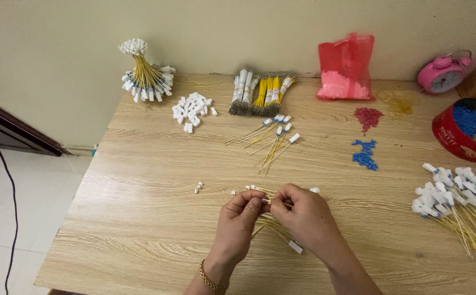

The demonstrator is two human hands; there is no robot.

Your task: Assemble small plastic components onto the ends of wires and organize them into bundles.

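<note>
My left hand [237, 221] and my right hand [302, 216] meet over the wooden table [140, 207] near its front edge. Both pinch thin yellow wires with white end connectors [273, 223]; the fingertips touch at the wire ends. One white connector [296, 247] hangs below my right hand. A gold bracelet sits on my left wrist. Small white connector pieces [198, 187] lie just left of the hands.
Loose yellow wires [273, 136], white connectors [192, 109], tied wire bundles [261, 90], an upright finished bundle [142, 74], a red bag [346, 68], red [367, 116] and blue beads [364, 153], a red tin [470, 128], a pink clock [444, 72], finished wires [459, 205].
</note>
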